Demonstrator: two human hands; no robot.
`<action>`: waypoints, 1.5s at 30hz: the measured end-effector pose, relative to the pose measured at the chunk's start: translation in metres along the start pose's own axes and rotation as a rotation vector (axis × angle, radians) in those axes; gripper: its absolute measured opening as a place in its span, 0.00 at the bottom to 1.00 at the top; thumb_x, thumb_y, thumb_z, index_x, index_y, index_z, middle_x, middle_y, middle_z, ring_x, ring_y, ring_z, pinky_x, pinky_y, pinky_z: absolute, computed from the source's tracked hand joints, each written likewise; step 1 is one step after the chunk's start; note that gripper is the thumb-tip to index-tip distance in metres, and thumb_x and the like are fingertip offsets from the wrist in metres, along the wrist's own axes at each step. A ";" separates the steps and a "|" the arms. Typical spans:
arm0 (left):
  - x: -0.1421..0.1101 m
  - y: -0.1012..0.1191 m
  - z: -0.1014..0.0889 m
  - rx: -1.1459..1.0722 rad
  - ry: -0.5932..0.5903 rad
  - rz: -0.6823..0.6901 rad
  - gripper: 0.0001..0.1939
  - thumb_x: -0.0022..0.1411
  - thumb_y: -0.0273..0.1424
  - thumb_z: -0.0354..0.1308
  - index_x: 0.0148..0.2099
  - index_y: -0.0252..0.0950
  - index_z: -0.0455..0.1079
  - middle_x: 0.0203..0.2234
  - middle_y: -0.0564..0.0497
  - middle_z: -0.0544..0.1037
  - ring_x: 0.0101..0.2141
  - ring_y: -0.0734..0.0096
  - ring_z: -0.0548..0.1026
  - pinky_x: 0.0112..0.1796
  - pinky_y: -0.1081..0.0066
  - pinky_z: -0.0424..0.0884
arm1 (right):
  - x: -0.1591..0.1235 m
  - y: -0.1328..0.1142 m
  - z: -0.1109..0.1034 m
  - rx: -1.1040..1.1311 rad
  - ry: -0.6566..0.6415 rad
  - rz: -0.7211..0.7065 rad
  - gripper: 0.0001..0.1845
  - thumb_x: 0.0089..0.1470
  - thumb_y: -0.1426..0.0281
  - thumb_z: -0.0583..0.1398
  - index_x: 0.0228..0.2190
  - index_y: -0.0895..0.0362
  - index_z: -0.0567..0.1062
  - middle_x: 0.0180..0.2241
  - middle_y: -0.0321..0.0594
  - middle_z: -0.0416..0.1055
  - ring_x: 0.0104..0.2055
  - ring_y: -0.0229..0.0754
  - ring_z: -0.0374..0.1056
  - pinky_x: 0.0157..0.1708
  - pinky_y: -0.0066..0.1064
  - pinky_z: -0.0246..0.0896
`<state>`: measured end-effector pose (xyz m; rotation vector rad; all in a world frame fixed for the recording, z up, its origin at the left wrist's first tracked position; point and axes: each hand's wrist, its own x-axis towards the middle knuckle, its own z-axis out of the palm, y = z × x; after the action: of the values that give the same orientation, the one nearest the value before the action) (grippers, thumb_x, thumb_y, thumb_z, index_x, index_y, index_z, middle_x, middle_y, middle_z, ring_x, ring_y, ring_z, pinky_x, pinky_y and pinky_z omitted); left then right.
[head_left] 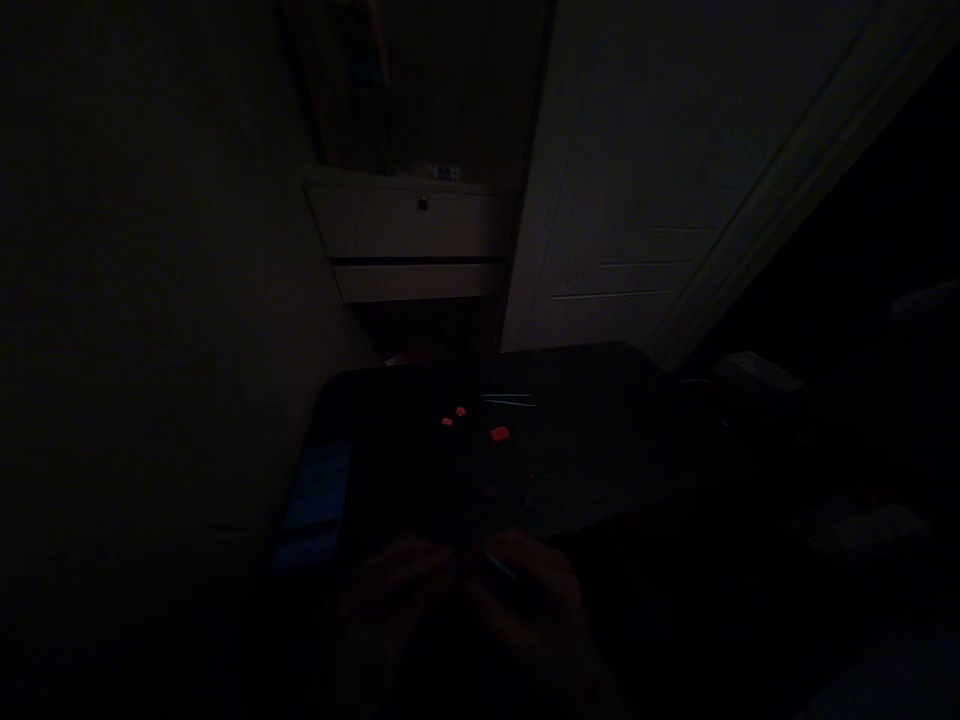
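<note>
The scene is very dark. My left hand point(390, 590) and my right hand point(536, 600) are close together at the near edge of a dark table point(600, 430), fingers curled toward each other. A thin faint object point(499, 567) shows between them, too dim to name. Three small red pieces point(499, 433) lie on the table beyond my hands, apart from them.
A thin pale rod point(510, 401) lies past the red pieces. A blue object point(319, 495) sits at the table's left edge. A drawer unit point(420, 225) and a white door point(660, 200) stand behind. A pale object point(754, 372) lies to the right.
</note>
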<state>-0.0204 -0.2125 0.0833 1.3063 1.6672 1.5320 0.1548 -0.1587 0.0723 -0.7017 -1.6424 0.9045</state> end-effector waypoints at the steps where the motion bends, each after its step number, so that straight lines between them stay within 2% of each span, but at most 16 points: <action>1: -0.001 0.002 0.000 -0.015 -0.011 -0.018 0.05 0.58 0.42 0.74 0.32 0.50 0.89 0.32 0.52 0.91 0.33 0.63 0.90 0.37 0.78 0.85 | 0.000 0.000 -0.001 -0.016 -0.014 -0.016 0.09 0.57 0.77 0.73 0.39 0.52 0.86 0.35 0.36 0.87 0.35 0.41 0.85 0.39 0.24 0.78; 6: -0.003 0.007 0.001 -0.121 -0.080 -0.078 0.03 0.57 0.37 0.75 0.31 0.49 0.89 0.30 0.53 0.89 0.30 0.64 0.88 0.33 0.79 0.84 | -0.001 0.000 -0.003 -0.079 -0.060 -0.133 0.07 0.64 0.74 0.68 0.42 0.51 0.82 0.35 0.36 0.85 0.33 0.43 0.83 0.34 0.29 0.78; 10: -0.003 0.006 0.003 -0.148 -0.112 -0.076 0.05 0.57 0.32 0.73 0.30 0.49 0.88 0.27 0.54 0.88 0.29 0.67 0.87 0.32 0.80 0.82 | -0.004 -0.002 -0.008 -0.276 -0.084 -0.237 0.05 0.68 0.70 0.65 0.45 0.49 0.78 0.36 0.35 0.85 0.34 0.43 0.84 0.34 0.31 0.74; 13: -0.005 0.002 0.003 -0.139 -0.139 -0.113 0.05 0.58 0.33 0.73 0.30 0.48 0.88 0.28 0.53 0.88 0.29 0.66 0.86 0.32 0.78 0.82 | -0.005 -0.003 -0.012 -0.401 -0.124 -0.287 0.05 0.73 0.68 0.60 0.47 0.49 0.76 0.38 0.36 0.86 0.36 0.43 0.85 0.33 0.32 0.71; 17: -0.009 -0.004 0.006 -0.139 -0.147 -0.169 0.03 0.57 0.38 0.74 0.31 0.48 0.89 0.33 0.51 0.90 0.35 0.60 0.88 0.39 0.72 0.85 | -0.008 0.003 -0.012 -0.473 -0.084 -0.339 0.06 0.74 0.68 0.57 0.47 0.51 0.75 0.36 0.36 0.86 0.35 0.43 0.84 0.31 0.32 0.69; 20: -0.011 -0.006 0.009 -0.149 -0.140 -0.268 0.06 0.55 0.40 0.75 0.36 0.47 0.89 0.38 0.49 0.91 0.39 0.56 0.89 0.42 0.69 0.86 | -0.009 0.008 -0.010 -0.495 -0.077 -0.334 0.07 0.74 0.66 0.56 0.46 0.51 0.76 0.34 0.36 0.85 0.33 0.42 0.83 0.31 0.32 0.69; 23: -0.012 -0.008 0.012 -0.167 -0.096 -0.400 0.13 0.50 0.43 0.76 0.37 0.44 0.89 0.35 0.47 0.91 0.37 0.53 0.89 0.40 0.68 0.86 | -0.010 0.004 -0.013 -0.499 -0.110 -0.329 0.10 0.77 0.64 0.56 0.47 0.51 0.77 0.36 0.36 0.86 0.35 0.42 0.84 0.32 0.32 0.70; 26: -0.014 -0.015 0.011 -0.091 0.014 -0.463 0.17 0.44 0.46 0.77 0.34 0.42 0.87 0.33 0.47 0.90 0.36 0.52 0.88 0.38 0.68 0.85 | -0.012 -0.001 -0.018 -0.454 -0.142 -0.228 0.12 0.78 0.60 0.57 0.48 0.48 0.80 0.40 0.35 0.86 0.38 0.41 0.84 0.36 0.32 0.73; 27: -0.015 -0.019 0.010 -0.051 0.089 -0.461 0.18 0.46 0.47 0.77 0.36 0.43 0.87 0.36 0.48 0.90 0.38 0.54 0.88 0.38 0.69 0.85 | -0.013 -0.002 -0.020 -0.429 -0.148 -0.192 0.13 0.78 0.58 0.58 0.49 0.47 0.82 0.40 0.34 0.86 0.38 0.41 0.84 0.37 0.32 0.74; 28: -0.016 -0.022 0.008 -0.034 0.042 -0.483 0.18 0.46 0.46 0.77 0.38 0.43 0.87 0.38 0.48 0.91 0.40 0.53 0.88 0.40 0.68 0.85 | -0.014 -0.001 -0.022 -0.402 -0.152 -0.168 0.14 0.77 0.56 0.59 0.49 0.46 0.83 0.40 0.35 0.85 0.38 0.42 0.83 0.38 0.32 0.75; 32: -0.021 -0.029 0.002 -0.037 -0.035 -0.492 0.17 0.41 0.44 0.78 0.33 0.42 0.86 0.35 0.47 0.90 0.38 0.52 0.87 0.39 0.66 0.84 | -0.014 0.001 -0.028 -0.282 -0.212 -0.095 0.14 0.74 0.55 0.62 0.51 0.43 0.86 0.42 0.37 0.85 0.41 0.44 0.83 0.42 0.33 0.79; 36: -0.023 -0.022 0.003 -0.030 -0.056 -0.472 0.14 0.46 0.43 0.77 0.34 0.43 0.87 0.36 0.48 0.90 0.37 0.54 0.87 0.39 0.65 0.84 | -0.009 -0.003 -0.031 -0.188 -0.285 -0.013 0.14 0.72 0.53 0.63 0.50 0.39 0.87 0.39 0.36 0.85 0.39 0.44 0.83 0.40 0.32 0.80; 38: -0.020 -0.015 0.005 -0.054 -0.089 -0.443 0.11 0.48 0.42 0.75 0.32 0.42 0.86 0.32 0.49 0.89 0.33 0.56 0.86 0.36 0.67 0.83 | -0.009 -0.005 -0.031 -0.182 -0.302 0.016 0.13 0.73 0.54 0.63 0.51 0.38 0.87 0.39 0.36 0.85 0.40 0.44 0.83 0.42 0.33 0.80; 41: -0.010 -0.005 0.006 -0.104 -0.223 -0.395 0.09 0.50 0.41 0.73 0.27 0.42 0.84 0.24 0.50 0.86 0.27 0.61 0.83 0.30 0.71 0.80 | -0.009 -0.001 -0.029 -0.163 -0.281 0.016 0.14 0.72 0.55 0.64 0.53 0.39 0.86 0.42 0.36 0.85 0.42 0.44 0.83 0.43 0.32 0.79; 45: -0.003 -0.002 -0.001 -0.067 -0.299 -0.357 0.14 0.60 0.44 0.68 0.30 0.41 0.86 0.26 0.49 0.87 0.29 0.61 0.84 0.35 0.70 0.81 | -0.007 0.005 -0.025 -0.097 -0.174 -0.003 0.11 0.70 0.57 0.67 0.47 0.46 0.88 0.38 0.36 0.84 0.38 0.40 0.83 0.39 0.27 0.78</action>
<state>-0.0210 -0.2155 0.0814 1.0714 1.5421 1.1151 0.1804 -0.1567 0.0671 -0.7026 -1.8505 0.9098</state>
